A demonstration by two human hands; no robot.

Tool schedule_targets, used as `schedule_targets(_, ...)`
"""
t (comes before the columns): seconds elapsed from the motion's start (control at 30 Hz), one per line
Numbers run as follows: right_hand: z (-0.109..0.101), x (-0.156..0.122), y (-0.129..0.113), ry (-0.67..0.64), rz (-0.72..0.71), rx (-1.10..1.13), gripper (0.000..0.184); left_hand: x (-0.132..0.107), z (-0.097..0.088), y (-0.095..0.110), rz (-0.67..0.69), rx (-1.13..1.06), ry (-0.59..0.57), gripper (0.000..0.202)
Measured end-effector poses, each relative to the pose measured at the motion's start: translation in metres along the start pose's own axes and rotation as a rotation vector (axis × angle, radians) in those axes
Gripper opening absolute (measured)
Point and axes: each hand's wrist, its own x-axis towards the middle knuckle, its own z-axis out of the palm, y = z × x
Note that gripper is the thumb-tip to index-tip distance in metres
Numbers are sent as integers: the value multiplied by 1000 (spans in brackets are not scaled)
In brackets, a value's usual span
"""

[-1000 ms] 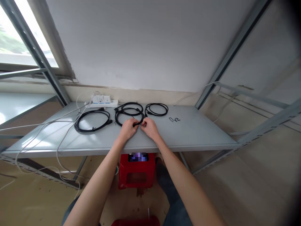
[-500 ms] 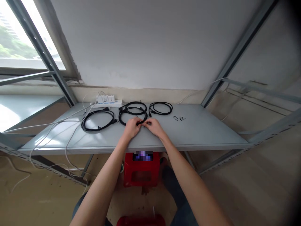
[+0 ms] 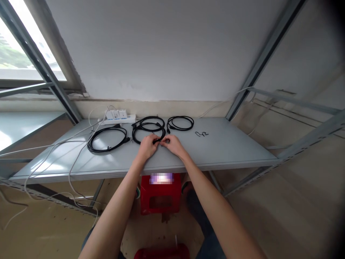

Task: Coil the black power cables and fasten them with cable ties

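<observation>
On the metal shelf (image 3: pixel 237 151), my left hand (image 3: pixel 148 146) is closed on the near right side of a coiled black cable (image 3: pixel 134 137). Beside it, my right hand (image 3: pixel 174 144) is pinched at the same edge of the coil. A thin dark end, looking like a black tie, shows just below the fingertips; the fingers hide most of it. Directly behind, partly overlapped by the held coil, lies another black cable coil (image 3: pixel 152 117). A third coil (image 3: pixel 190 121) lies to the right, and a further coil (image 3: pixel 90 144) with a small tie sits to the left.
Loose short black ties (image 3: pixel 201 134) lie on the right. At the back left is a white power strip (image 3: pixel 132 118) with plugged-in adapters (image 3: pixel 115 114). White cords (image 3: pixel 72 163) hang over the left front edge. A red stool (image 3: pixel 145 201) stands below, and metal posts (image 3: pixel 250 77) flank the shelf.
The view has shifted slightly, so the shelf and coils appear a little further left. Both hands stay at the coil's near edge, with only slight finger movement.
</observation>
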Motion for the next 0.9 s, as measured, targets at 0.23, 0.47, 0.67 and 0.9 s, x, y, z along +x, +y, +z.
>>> schedule_targets(0.23, -2, -1, -3, -15, 3, 10, 3, -1, 1, -1, 10, -15, 12, 32)
schedule_targets(0.47, -2, -1, -2, -7, 16, 5, 4, 0, 1, -1, 7, -2, 13, 30)
schedule_targets(0.67, -4, -1, -3, -13, 27, 78, 10, 0, 2, -1, -1, -22, 22, 32)
schedule_targets(0.9, -7, -1, -6, -47, 53, 141, 13, -1, 2, -2, 3, -35, 24, 33)
